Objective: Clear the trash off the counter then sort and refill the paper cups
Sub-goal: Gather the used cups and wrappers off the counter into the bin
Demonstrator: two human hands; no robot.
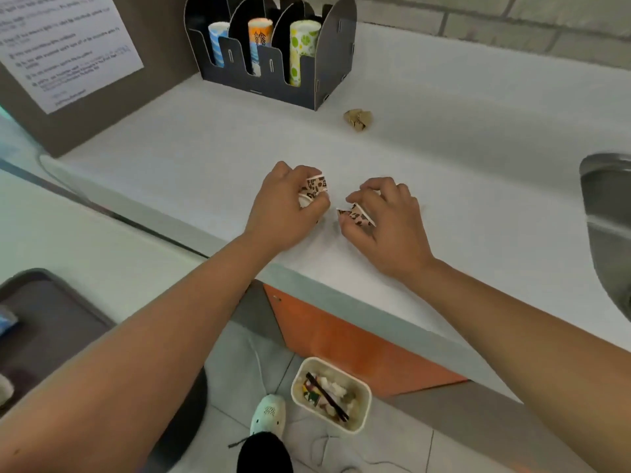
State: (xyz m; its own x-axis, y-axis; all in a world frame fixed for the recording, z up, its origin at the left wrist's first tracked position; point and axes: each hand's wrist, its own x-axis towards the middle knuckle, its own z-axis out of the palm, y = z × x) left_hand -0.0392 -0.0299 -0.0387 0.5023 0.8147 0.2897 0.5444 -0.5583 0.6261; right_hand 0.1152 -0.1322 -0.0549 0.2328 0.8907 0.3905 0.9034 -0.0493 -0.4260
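Note:
My left hand (285,206) grips a crushed brown-patterned paper cup (316,187) on the white counter (205,155). My right hand (386,216) pinches a second crushed cup of the same pattern (356,215) beside it. A crumpled brown paper ball (358,119) lies farther back. The black cup holder (269,49) at the back holds a blue stack (218,42), an orange stack (259,42) and a green-dotted stack (302,49). A white bin (330,394) with trash stands on the floor below the counter edge.
A steel sink (606,227) is set into the counter at the right. A printed notice (65,46) hangs on the grey panel at the left. A dark tray (44,322) sits at the lower left. My shoe (268,413) is beside the bin.

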